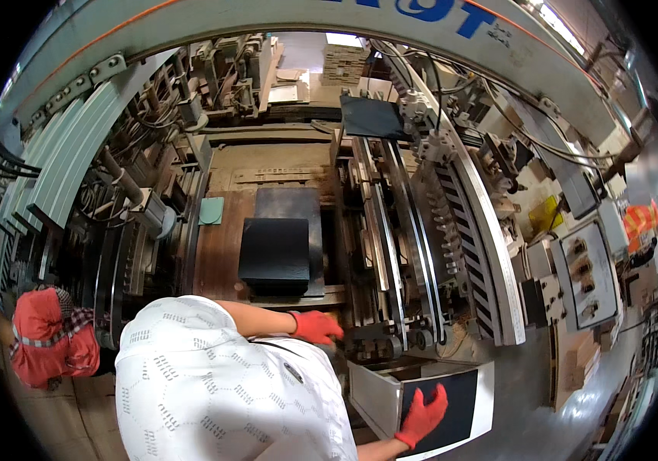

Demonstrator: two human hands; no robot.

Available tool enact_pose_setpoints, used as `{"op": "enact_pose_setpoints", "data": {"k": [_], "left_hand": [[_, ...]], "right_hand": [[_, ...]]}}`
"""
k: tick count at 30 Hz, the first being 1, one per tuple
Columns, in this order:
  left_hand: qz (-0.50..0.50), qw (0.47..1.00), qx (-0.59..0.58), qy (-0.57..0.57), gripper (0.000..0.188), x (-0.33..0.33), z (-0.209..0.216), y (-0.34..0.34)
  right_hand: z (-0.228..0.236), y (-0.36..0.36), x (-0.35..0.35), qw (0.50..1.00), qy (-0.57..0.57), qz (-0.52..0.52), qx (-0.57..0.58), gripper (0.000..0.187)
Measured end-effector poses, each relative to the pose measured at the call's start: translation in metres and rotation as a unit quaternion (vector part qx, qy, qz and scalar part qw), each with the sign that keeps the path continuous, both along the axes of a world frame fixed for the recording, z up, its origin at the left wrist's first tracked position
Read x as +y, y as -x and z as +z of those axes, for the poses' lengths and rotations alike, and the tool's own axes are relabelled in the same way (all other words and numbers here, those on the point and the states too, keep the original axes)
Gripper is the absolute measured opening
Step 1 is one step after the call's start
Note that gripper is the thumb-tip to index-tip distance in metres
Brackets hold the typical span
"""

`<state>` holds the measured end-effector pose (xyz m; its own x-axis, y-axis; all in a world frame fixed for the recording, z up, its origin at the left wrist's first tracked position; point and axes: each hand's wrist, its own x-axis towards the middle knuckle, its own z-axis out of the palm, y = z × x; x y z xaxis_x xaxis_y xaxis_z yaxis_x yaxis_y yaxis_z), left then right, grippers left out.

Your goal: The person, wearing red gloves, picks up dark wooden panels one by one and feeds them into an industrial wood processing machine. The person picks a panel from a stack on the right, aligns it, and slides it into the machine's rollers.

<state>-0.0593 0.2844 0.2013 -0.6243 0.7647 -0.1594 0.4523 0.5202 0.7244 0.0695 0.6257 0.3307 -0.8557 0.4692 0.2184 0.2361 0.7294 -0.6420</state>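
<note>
1. Far off the left hand's outer side, a person in a red head cover point(45, 346) bends beside the machine's grey guards; they are well apart from the work.
2. Ahead of the left hand, a stack of black sheets point(274, 253) sits square on the brown bed point(218, 257), with a green card point(211, 210) lying beyond it.
3. The left hand point(315, 326), in a red glove, rests at the bed's near edge, just short of the stack. Its fingers look curled together, but I cannot tell whether they grip anything.
4. Between the hands and beyond them, belt rails point(390, 230) run away from the person. A single black sheet point(371, 117) lies at their far end.
5. The right hand point(423, 415), also gloved red, lies flat and spread on a black sheet point(452, 399) that sits on a white tray point(485, 399) low at the person's right. It presses the sheet and pinches nothing.
6. By my reading, the step in hand is taking up that sheet. Lifting it would call for fingers under an edge, since a flat palm only pins it.
7. In the way, as I judge it: the roller housing point(413, 334) stands between tray and bed, so the sheet would have to rise clear of it.
</note>
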Motion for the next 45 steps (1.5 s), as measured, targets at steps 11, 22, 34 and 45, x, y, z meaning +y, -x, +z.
{"op": "enact_pose_setpoints", "data": {"k": [11, 22, 34, 45], "left_hand": [[0.469, 0.863, -0.026, 0.186, 0.027, -0.200, -0.201, -0.066], [0.751, 0.532, -0.361, -0.152, 0.029, -0.217, -0.218, -0.128], [0.847, 0.425, -0.141, -0.287, 0.078, -0.200, -0.207, 0.006], [0.894, 0.358, -0.253, -0.094, 0.074, -0.213, -0.193, 0.026]], "right_hand": [[-0.083, 0.216, -0.086, 0.949, -0.041, 0.251, -0.184, 0.038], [-0.056, 0.213, -0.106, 0.958, -0.045, 0.244, -0.144, 0.034], [-0.087, 0.228, -0.083, 0.952, -0.081, 0.257, -0.146, 0.025], [-0.053, 0.213, -0.124, 0.958, -0.042, 0.203, -0.200, 0.024]]}}
